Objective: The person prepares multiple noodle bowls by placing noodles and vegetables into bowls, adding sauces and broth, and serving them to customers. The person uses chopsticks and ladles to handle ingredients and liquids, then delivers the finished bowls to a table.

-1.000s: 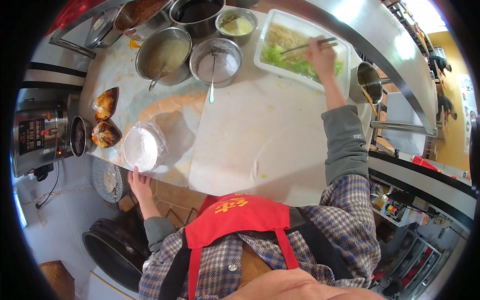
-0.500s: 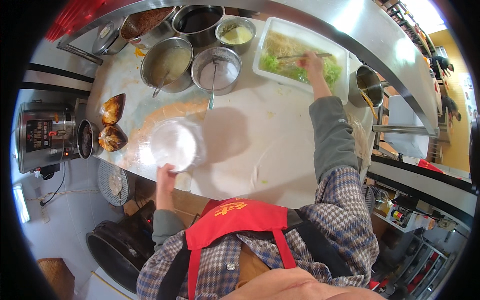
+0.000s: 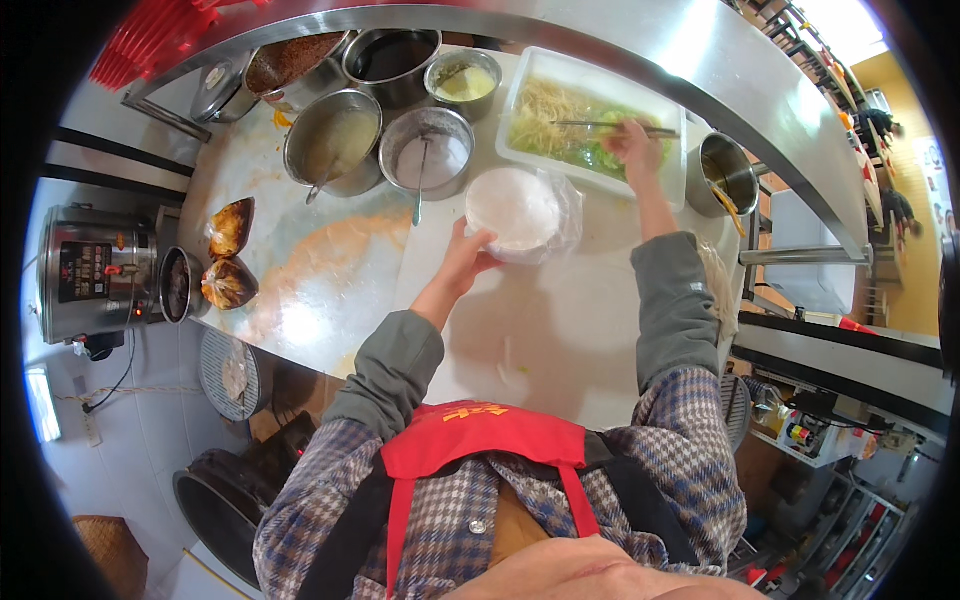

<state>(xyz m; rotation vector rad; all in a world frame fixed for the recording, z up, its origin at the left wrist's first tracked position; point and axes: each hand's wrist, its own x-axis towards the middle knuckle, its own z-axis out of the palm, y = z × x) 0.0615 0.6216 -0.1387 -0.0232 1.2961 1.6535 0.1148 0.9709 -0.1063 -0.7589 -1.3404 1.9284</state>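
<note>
My left hand [image 3: 467, 258] grips the near left rim of a white bowl [image 3: 512, 208], which has a clear plastic bag [image 3: 568, 215] around it. The bowl is held above the table, just short of a white rectangular tub [image 3: 590, 172]. In the tub lie pale noodle-like shreds [image 3: 548, 105] on the left and green lettuce-like leaves [image 3: 600, 155] toward the middle and right. My right hand [image 3: 634, 150] is closed round a pair of chopsticks [image 3: 585, 125] over the greens, their tips pointing left. Motion smears the chopsticks and the greens a little.
Metal pots of sauce [image 3: 333, 140] and a pot of white powder [image 3: 430, 150] with a spoon stand at the back left. Two tied bags of dark food [image 3: 230, 255] lie at the left edge. Right of the tub is a steel pot [image 3: 725, 175]; a metal shelf [image 3: 600, 30] overhangs the back.
My left hand has carried the bagged bowl from the table's left side rightward and away from me, close to the tub. My right hand has shifted slightly, still holding the chopsticks over the greens.
</note>
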